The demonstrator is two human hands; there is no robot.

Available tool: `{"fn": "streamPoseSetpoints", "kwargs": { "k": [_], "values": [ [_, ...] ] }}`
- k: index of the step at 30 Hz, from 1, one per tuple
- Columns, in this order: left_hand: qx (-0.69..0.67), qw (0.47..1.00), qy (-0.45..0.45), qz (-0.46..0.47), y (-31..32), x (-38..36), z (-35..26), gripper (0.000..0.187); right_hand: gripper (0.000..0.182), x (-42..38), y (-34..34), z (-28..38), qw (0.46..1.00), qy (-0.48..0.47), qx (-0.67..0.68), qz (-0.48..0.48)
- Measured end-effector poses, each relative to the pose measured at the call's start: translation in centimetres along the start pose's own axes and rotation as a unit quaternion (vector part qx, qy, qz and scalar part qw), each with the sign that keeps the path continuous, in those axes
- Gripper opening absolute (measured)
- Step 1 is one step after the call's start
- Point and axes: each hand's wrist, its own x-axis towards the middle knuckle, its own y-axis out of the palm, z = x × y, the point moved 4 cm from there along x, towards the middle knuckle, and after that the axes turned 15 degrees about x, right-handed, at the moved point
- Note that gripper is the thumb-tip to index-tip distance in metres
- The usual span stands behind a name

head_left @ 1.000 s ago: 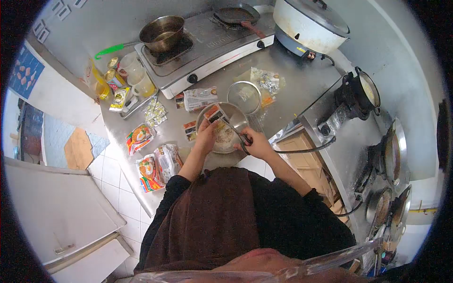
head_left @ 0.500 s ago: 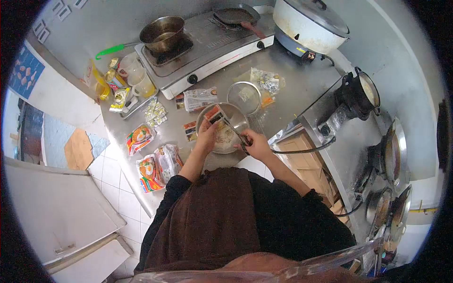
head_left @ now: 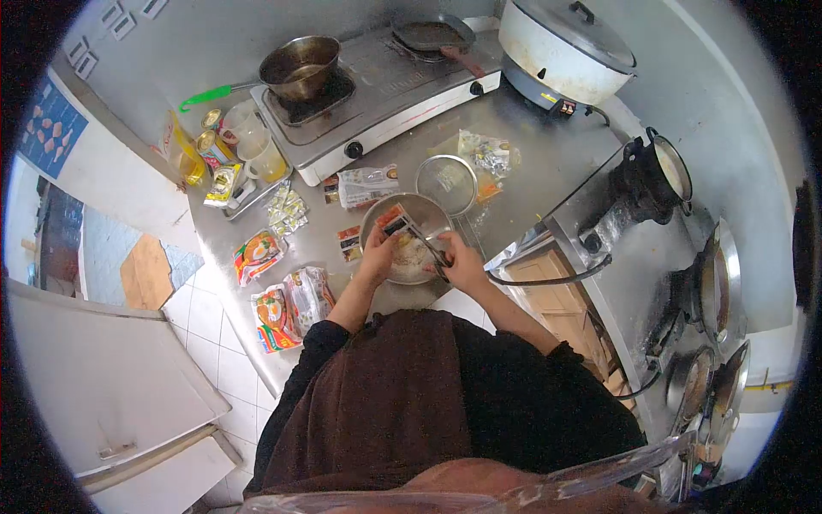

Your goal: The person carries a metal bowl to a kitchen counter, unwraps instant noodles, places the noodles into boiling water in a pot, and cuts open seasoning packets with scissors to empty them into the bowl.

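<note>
My left hand pinches a small red and black sachet over a metal bowl. In my right hand are scissors, whose blades reach the sachet. Pale, crumbly contents lie in the bowl. Behind the bowl is a round strainer. More red and black sachets lie left of the bowl, and a clear noodle packet lies behind them. Colourful noodle packets are at the counter's left edge.
A two-burner stove carries a pot and a grill pan. At the back right stands a large rice cooker. Jugs and cans fill a tray at left. A black burner with a pot is at right.
The view has shifted slightly, so the counter's items appear a little lower and to the right. Both hands remain over the bowl with the sachet and scissors.
</note>
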Motion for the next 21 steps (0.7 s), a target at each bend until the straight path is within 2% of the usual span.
{"fn": "streamPoseSetpoints", "kwargs": {
  "k": [3, 9, 12, 15, 18, 21],
  "values": [
    [0.003, 0.998, 0.049, 0.026, 0.0, 0.1, 0.6, 0.041, 0.074, 0.3, 0.3, -0.2, 1.000, 0.004, 0.014, 0.002],
    [-0.108, 0.994, 0.027, 0.024, 0.2, 0.1, 1.3, 0.042, 0.082, 0.7, 0.1, 0.8, 0.999, 0.020, 0.028, 0.020],
    [0.041, 0.993, 0.088, 0.063, 0.3, 1.5, 2.9, 0.042, 0.084, 1.0, 0.1, 0.8, 0.999, 0.013, 0.043, 0.012],
    [-0.066, 0.992, 0.081, 0.074, 0.3, 1.3, 3.1, 0.041, 0.084, 1.6, 0.1, 0.3, 0.999, -0.008, 0.044, 0.018],
    [-0.032, 0.998, 0.038, 0.044, 0.3, 0.3, 1.4, 0.041, 0.082, 2.0, 0.1, 0.0, 0.999, -0.017, 0.028, 0.032],
    [-0.027, 0.996, 0.072, 0.050, 0.9, -0.3, -0.1, 0.041, 0.080, 2.8, 0.8, -0.8, 0.998, -0.055, 0.029, 0.023]
  ]
}}
